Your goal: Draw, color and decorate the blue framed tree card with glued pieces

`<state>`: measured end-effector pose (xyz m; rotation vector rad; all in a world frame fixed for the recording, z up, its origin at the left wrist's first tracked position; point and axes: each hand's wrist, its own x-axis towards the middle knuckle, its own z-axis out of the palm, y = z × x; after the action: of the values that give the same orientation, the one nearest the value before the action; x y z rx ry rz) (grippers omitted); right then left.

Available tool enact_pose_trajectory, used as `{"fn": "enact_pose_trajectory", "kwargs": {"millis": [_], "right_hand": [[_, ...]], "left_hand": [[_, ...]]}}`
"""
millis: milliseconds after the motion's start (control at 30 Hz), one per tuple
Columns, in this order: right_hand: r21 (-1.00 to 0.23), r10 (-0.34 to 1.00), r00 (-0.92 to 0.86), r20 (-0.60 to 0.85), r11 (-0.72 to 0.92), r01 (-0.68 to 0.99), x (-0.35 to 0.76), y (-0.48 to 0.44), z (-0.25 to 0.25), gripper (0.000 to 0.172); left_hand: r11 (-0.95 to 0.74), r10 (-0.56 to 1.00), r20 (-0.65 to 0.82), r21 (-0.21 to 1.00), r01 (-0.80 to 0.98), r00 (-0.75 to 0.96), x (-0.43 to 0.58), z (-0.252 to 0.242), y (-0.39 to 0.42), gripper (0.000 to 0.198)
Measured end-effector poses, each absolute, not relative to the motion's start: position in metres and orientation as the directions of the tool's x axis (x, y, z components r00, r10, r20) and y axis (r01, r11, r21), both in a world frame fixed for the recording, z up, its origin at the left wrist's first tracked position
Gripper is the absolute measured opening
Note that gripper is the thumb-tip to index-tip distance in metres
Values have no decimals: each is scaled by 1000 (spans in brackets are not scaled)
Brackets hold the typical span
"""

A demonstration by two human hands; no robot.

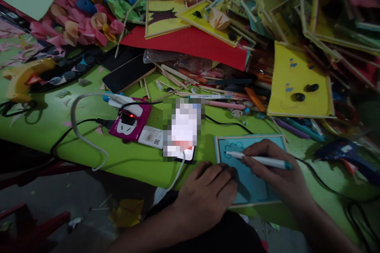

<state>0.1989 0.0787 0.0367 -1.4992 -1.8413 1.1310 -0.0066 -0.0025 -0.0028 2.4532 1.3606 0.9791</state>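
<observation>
A marker [264,161] with a white barrel and teal end is pinched in my right hand [273,166]. Its tip touches a blue card [252,189] framed with thin wooden strips, beside a scalloped, cloud-like outline [233,148] drawn in dark line. My left hand [209,191] is closed over the card's left edge, knuckles bent and fingers together; its thumb and fingertips are partly hidden. Just beyond my left hand lies a lit phone [185,130], its screen blurred out, with a white cable attached.
A magenta power strip [130,120] with plugs sits left of the phone. Glue guns, one yellow [22,79] and one dark blue [350,156], flank the workspace. Behind are a dark phone [129,74], sticks, pens, yellow framed cards [299,79] and folded paper pieces [80,12]. Cords cross the green table [80,146].
</observation>
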Motion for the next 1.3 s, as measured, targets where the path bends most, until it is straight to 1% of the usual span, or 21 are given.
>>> {"fn": "enact_pose_trajectory", "kwargs": {"millis": [233, 433, 667, 833, 1033, 1133, 1300], "right_hand": [[-845, 958, -257, -129, 29, 534, 200, 79, 36, 21], [-843, 961, -247, -121, 32, 536, 201, 80, 34, 22], [-840, 960, -257, -106, 52, 540, 200, 82, 35, 21], [-846, 959, -266, -97, 61, 529, 201, 81, 36, 18], [-846, 963, -248, -104, 45, 531, 199, 81, 38, 19], [-877, 972, -222, -73, 43, 479, 201, 80, 38, 17], [-963, 993, -116, 16, 46, 264, 212, 80, 36, 15]], "left_hand": [[-577, 801, 467, 434, 692, 375, -7, -3, -1, 15], [-565, 809, 472, 461, 684, 350, -5, -4, -2, 14], [-554, 813, 481, 462, 692, 329, -4, -1, -1, 11], [-561, 809, 475, 448, 696, 346, -6, -2, -1, 13], [-556, 815, 464, 454, 696, 349, -5, -4, -3, 14], [-554, 816, 463, 459, 694, 345, -5, -4, -3, 13], [-552, 818, 461, 465, 692, 343, -4, -3, -2, 10]]}}
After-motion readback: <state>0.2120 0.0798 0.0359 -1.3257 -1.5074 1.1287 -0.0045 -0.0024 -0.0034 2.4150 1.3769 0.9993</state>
